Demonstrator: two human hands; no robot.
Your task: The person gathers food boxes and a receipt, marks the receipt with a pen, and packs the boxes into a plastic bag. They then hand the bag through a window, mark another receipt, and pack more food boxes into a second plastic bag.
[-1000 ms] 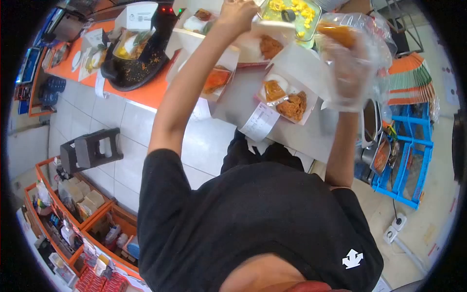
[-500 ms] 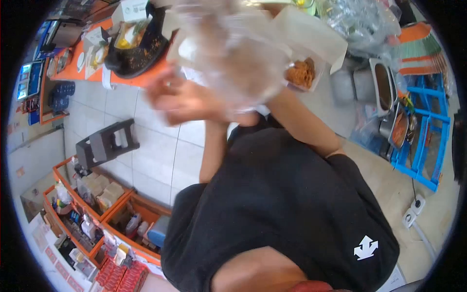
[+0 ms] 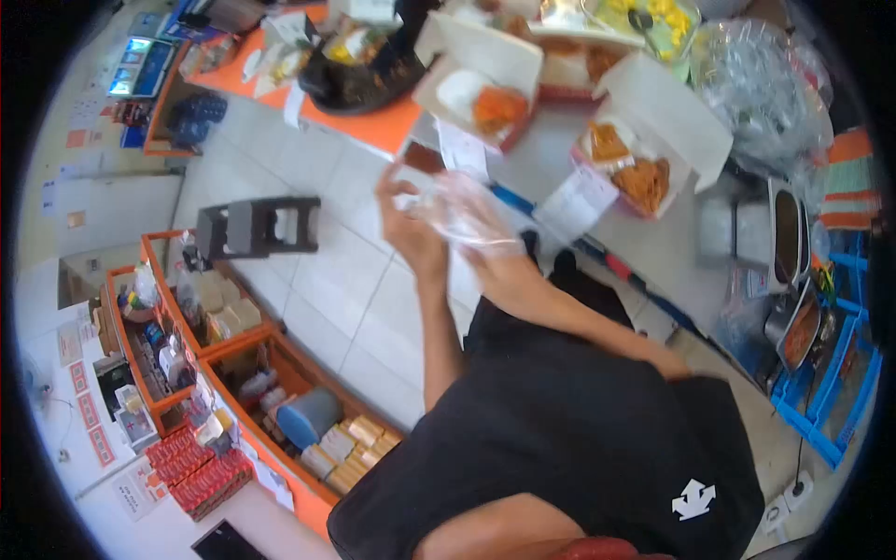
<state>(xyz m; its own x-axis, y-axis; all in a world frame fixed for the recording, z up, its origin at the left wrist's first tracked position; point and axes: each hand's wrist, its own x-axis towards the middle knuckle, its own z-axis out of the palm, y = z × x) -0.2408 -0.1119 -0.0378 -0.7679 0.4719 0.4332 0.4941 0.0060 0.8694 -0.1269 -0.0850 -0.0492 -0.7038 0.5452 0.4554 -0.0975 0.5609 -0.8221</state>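
Note:
My left hand (image 3: 411, 224) is raised in front of my body, its fingers bent around the edge of thin clear plastic (image 3: 471, 219) that looks like a disposable glove. The plastic covers my right hand (image 3: 485, 247), which points toward the left one; its fingers are blurred and partly hidden. Just beyond my hands is an open takeaway box (image 3: 686, 126) holding fried chicken (image 3: 644, 182), with a paper slip (image 3: 579, 201) at its front. A second open box (image 3: 481, 56) holds orange-red food (image 3: 499, 107) and something white.
A black tray (image 3: 359, 89) sits on the orange counter at the upper left. Behind the boxes is a bowl of yellow pieces (image 3: 667, 19). Clear plastic bags (image 3: 756, 93) are heaped at right, above metal containers (image 3: 789, 233) and a blue rack (image 3: 840, 345). A dark stool (image 3: 257, 229) stands on the tiles.
My hands and the clear plastic have come down, away from the camera. My left hand has moved right and now meets the plastic. The view has shifted, showing more of the boxes.

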